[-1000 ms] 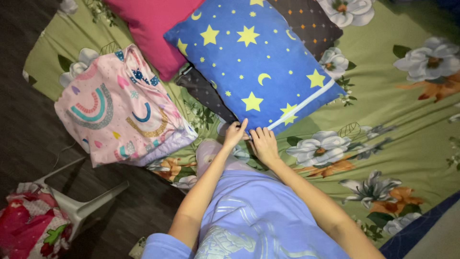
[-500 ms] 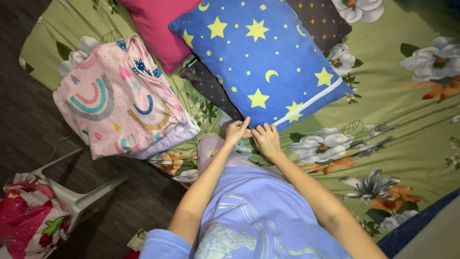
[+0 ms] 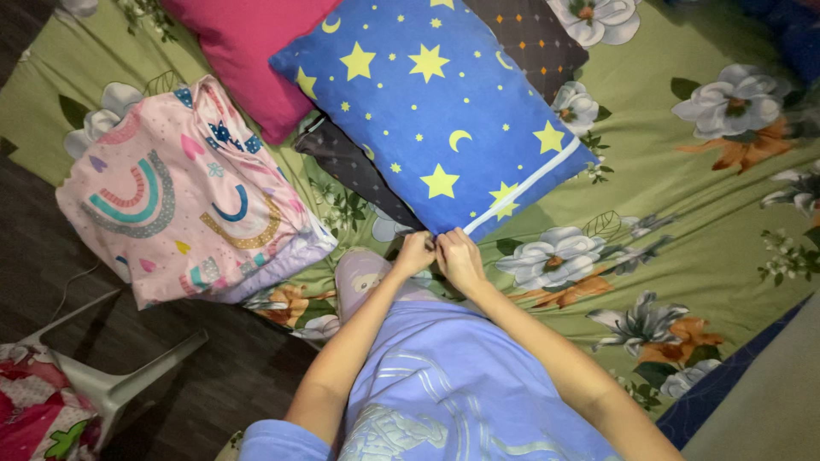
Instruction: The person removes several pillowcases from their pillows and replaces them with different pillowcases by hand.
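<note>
Both hands meeting at the near corner of the blue pillow (image 3: 427, 111), the one printed with yellow stars and moons. Left hand (image 3: 414, 253) curling closed, fingers pinching the corner's edge where the cover ends. Right hand (image 3: 459, 259) lying just beside it, knuckles up, fingers bent over the same edge and gripping the fabric; the two hands touching each other or very nearly so. Exactly what sits between the fingertips being too small to tell.

Blue pillow lying tilted on the green floral sheet (image 3: 683, 196), its white stripe running along the near right side up from the held corner. Resting partly on a dark pillow (image 3: 359, 166) with small pale diamonds, which is showing beneath it at the left and again beyond its far right corner. Red pillow (image 3: 248, 51) lying to the far left of the blue one, its edge tucking under it.

Pink pillow (image 3: 184, 196) with rainbows lying at the left, near the sheet's edge, well apart from the hands. White chair leg (image 3: 128, 380) standing on the dark floor (image 3: 34, 256) at the lower left, with a red patterned cloth (image 3: 34, 418) beside it.

Forearms reaching out from a lilac shirt (image 3: 453, 384) at the bottom of the view, a knee in pale patterned fabric showing just below the left wrist.
</note>
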